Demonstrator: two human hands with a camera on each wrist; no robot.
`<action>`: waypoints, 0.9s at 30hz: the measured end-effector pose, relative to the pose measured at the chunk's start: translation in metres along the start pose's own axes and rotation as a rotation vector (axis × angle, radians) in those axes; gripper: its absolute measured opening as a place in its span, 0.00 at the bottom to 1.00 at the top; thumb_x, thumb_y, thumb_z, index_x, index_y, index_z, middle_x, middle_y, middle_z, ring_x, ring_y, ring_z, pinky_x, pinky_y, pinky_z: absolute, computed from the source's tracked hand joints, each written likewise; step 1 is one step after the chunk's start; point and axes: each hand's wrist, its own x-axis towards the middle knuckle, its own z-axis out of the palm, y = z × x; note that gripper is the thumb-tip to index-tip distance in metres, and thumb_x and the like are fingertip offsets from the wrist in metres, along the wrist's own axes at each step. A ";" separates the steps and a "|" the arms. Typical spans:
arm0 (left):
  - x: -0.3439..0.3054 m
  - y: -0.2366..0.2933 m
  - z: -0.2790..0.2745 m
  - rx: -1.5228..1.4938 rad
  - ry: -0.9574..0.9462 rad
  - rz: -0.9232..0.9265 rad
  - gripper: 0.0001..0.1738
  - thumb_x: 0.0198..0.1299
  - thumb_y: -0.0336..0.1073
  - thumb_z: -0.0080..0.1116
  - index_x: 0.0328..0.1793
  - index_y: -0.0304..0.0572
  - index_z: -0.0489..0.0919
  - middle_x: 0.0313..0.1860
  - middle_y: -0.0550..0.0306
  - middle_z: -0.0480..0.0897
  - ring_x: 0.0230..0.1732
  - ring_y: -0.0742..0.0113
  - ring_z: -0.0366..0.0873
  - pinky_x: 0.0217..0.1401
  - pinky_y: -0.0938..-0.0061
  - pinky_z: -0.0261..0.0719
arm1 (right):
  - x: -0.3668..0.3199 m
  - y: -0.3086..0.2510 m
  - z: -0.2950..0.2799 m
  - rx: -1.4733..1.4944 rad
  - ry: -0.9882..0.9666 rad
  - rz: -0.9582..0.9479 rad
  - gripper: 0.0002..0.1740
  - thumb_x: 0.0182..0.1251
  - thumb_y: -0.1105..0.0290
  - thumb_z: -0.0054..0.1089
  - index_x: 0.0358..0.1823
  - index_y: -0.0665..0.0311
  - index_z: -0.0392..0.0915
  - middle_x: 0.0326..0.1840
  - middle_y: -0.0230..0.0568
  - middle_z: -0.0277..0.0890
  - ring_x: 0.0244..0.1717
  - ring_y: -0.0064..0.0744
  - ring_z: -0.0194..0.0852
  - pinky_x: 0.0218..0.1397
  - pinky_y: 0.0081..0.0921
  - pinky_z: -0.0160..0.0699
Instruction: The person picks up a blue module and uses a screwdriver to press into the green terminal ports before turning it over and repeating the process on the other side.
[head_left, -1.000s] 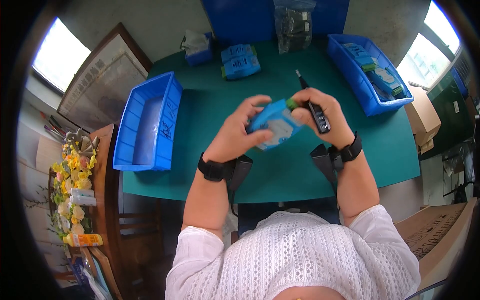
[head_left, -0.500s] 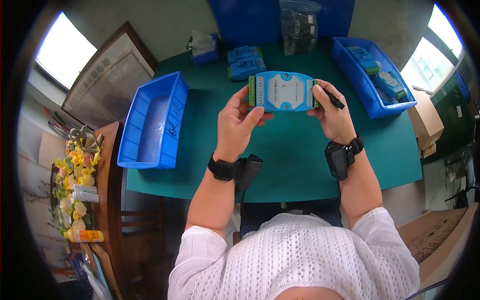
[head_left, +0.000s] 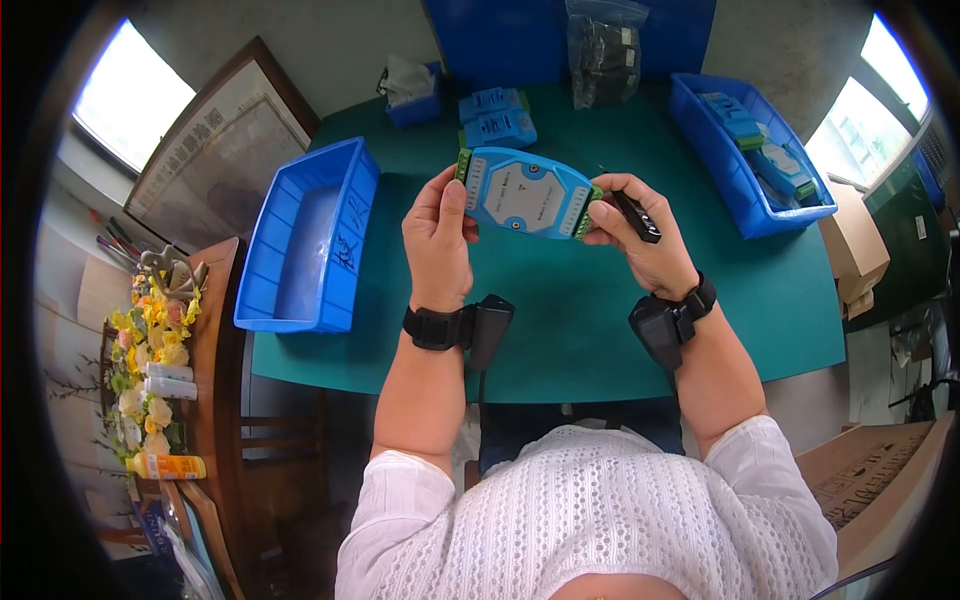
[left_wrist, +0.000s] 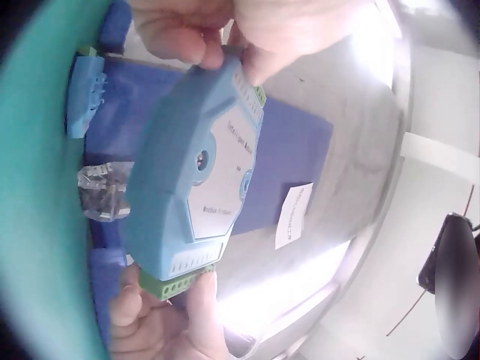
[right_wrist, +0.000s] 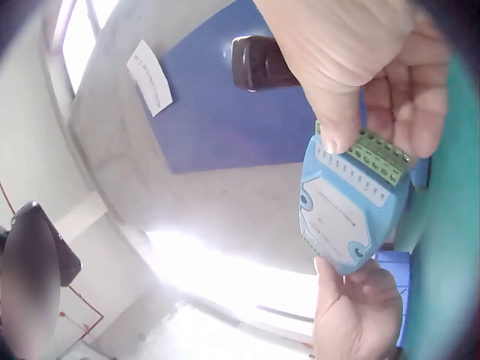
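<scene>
A blue electronic module (head_left: 526, 196) with a pale label and green screw terminal blocks (right_wrist: 373, 156) at its ends is held up over the table. My left hand (head_left: 437, 238) grips its left end, thumb on the top face. At the other end, my right hand (head_left: 648, 246) pinches the module by the terminal block. That same hand keeps a black screwdriver (head_left: 636, 217) tucked between its fingers, the dark handle pointing back towards the wrist. In the left wrist view the module (left_wrist: 169, 180) is tilted, with its label and a screw visible.
On the left stands a blue bin (head_left: 362, 215); another bin (head_left: 735, 205) at the right holds several blue modules (head_left: 785, 168). More modules (head_left: 500, 127) lie at the table's back, near a tissue box (head_left: 415, 105) and a plastic bag of black parts (head_left: 606, 60).
The module came up from a blurred turn to label-up between both hands, then shifted slightly left and tilted, its right end lower. The screwdriver stayed in the right hand.
</scene>
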 end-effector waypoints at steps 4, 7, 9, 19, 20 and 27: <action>0.000 -0.003 0.001 -0.047 0.030 -0.026 0.17 0.63 0.41 0.52 0.53 0.37 0.74 0.33 0.65 0.77 0.27 0.82 0.68 0.28 0.86 0.67 | 0.000 0.005 0.001 -0.062 -0.006 -0.088 0.14 0.56 0.71 0.65 0.41 0.67 0.72 0.31 0.33 0.73 0.31 0.18 0.73 0.33 0.17 0.76; -0.004 -0.009 0.008 -0.241 0.038 -0.136 0.17 0.62 0.43 0.53 0.50 0.40 0.73 0.39 0.63 0.76 0.32 0.79 0.69 0.35 0.80 0.70 | -0.002 0.006 0.004 -0.407 0.092 -0.312 0.15 0.50 0.73 0.68 0.38 0.66 0.73 0.29 0.35 0.74 0.29 0.22 0.74 0.31 0.19 0.74; -0.012 -0.018 0.016 -0.493 0.007 -0.310 0.18 0.61 0.46 0.55 0.49 0.43 0.71 0.44 0.61 0.75 0.35 0.75 0.69 0.42 0.74 0.72 | -0.006 0.003 0.010 -0.582 0.138 -0.525 0.15 0.47 0.76 0.68 0.37 0.66 0.74 0.29 0.38 0.73 0.28 0.26 0.74 0.31 0.22 0.73; -0.031 -0.005 0.036 -0.671 -0.234 -0.432 0.31 0.55 0.58 0.55 0.57 0.47 0.66 0.54 0.48 0.72 0.52 0.57 0.74 0.42 0.68 0.77 | -0.011 0.013 0.026 -0.753 0.069 -0.844 0.19 0.40 0.81 0.66 0.38 0.60 0.76 0.32 0.40 0.73 0.31 0.38 0.74 0.30 0.27 0.75; -0.032 -0.005 0.035 -0.681 -0.237 -0.424 0.33 0.54 0.58 0.56 0.58 0.47 0.65 0.55 0.48 0.72 0.52 0.56 0.74 0.42 0.68 0.78 | -0.013 0.012 0.026 -0.758 0.060 -0.860 0.19 0.40 0.80 0.66 0.38 0.59 0.76 0.32 0.39 0.73 0.31 0.37 0.74 0.30 0.27 0.75; -0.033 0.002 0.036 -0.727 -0.350 -0.330 0.39 0.47 0.55 0.64 0.61 0.49 0.60 0.54 0.47 0.70 0.57 0.46 0.70 0.61 0.57 0.70 | -0.014 0.004 0.026 -0.784 -0.003 -1.038 0.20 0.38 0.76 0.68 0.38 0.57 0.77 0.31 0.36 0.72 0.30 0.35 0.71 0.30 0.26 0.74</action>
